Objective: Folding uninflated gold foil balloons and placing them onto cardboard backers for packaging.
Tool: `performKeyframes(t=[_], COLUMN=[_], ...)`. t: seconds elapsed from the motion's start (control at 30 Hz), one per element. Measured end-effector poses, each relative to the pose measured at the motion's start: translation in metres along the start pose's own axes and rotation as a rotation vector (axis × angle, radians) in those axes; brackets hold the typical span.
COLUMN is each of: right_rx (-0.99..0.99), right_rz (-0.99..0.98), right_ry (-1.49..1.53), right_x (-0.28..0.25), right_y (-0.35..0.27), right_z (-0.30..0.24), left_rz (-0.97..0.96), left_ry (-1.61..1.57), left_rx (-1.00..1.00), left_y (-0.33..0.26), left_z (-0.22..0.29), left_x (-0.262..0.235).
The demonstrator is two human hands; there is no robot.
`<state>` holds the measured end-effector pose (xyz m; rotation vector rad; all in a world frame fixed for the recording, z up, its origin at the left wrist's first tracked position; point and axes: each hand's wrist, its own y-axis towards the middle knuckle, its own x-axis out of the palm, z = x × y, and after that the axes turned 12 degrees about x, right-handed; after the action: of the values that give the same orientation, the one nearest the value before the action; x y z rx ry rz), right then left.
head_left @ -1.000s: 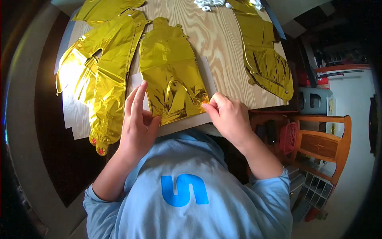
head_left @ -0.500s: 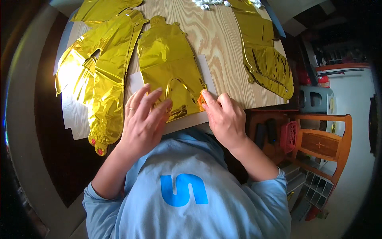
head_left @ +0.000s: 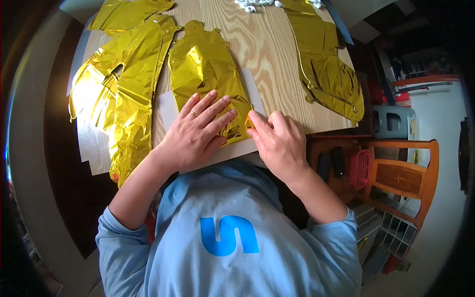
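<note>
A flat gold foil balloon point(head_left: 205, 62) lies in front of me, partly over a pale board point(head_left: 256, 91). My left hand point(head_left: 195, 128) rests flat on its near part, fingers spread, a ring on one finger. At the balloon's near right corner my right hand point(head_left: 279, 141) pinches the foil edge between thumb and forefinger. The foil point(head_left: 249, 120) there looks orange, and its fold is partly hidden by the fingers.
More gold foil balloons point(head_left: 131, 84) lie to the left, and another gold foil balloon point(head_left: 326, 64) is on the right of the wooden table point(head_left: 269, 54). Small white pieces point(head_left: 252, 5) sit at the far edge. A wooden chair point(head_left: 401, 175) and pink basket point(head_left: 359, 167) stand right.
My left hand has come down from above the foil and now lies flat on it, farther right. The curled fold under it has been pressed down. My right hand keeps its pinch at the corner.
</note>
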<state>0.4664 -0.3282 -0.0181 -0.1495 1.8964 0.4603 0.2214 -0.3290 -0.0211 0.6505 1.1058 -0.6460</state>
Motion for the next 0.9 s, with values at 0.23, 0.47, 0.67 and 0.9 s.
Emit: performKeyframes(t=[0.23, 0.47, 0.67, 0.9], right_rx=[-0.177, -0.143, -0.109, -0.112], right_rz=[0.112, -0.098, -0.133, -0.168], right_ry=[0.052, -0.033, -0.032, -0.081], right_x=[0.010, 0.037, 0.038, 0.037], right_y=[0.039, 0.038, 0.038, 0.039], right_z=[-0.012, -0.003, -0.006, -0.006], left_rz=[0.003, 0.105, 0.156, 0.111], left_ry=[0.004, -0.072, -0.045, 0.048], left_rx=[0.019, 0.010, -0.051, -0.001], left_y=[0.001, 0.000, 0.002, 0.014], left_z=[-0.003, -0.005, -0.004, -0.009], left_x=[0.004, 0.001, -0.001, 0.004])
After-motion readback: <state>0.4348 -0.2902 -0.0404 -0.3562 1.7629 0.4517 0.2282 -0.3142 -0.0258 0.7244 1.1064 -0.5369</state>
